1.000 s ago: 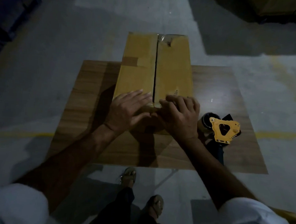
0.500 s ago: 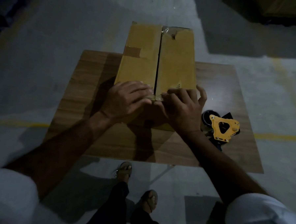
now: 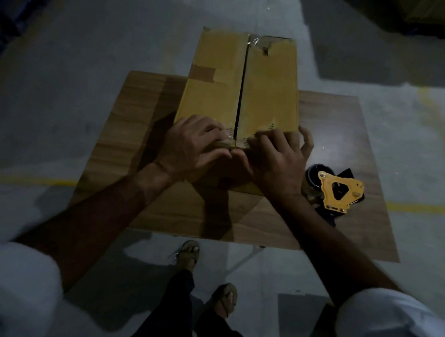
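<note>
We see the box (image 3: 269,93) lying lengthwise on the wooden surface (image 3: 331,127). Its far end juts past the far edge, and its two top flaps meet in a dark seam down the middle. Both hands are at its near end, one on each side of the seam. The left hand (image 3: 191,147) rests over the near top edge, its fingers (image 3: 213,131) close together and pressed down on a shiny strip of tape (image 3: 227,137), with the thumb reaching along the near face towards the seam. The right hand (image 3: 278,158) presses the same edge with its fingers (image 3: 272,136) bent and side by side, while its little finger stands apart, lifted beside the box's right corner. Just right of the right wrist a yellow-framed dispenser (image 3: 336,189) lies on the surface, near the box but apart from it. Below, sandalled feet (image 3: 188,254) stand on the grey floor (image 3: 66,83).
</note>
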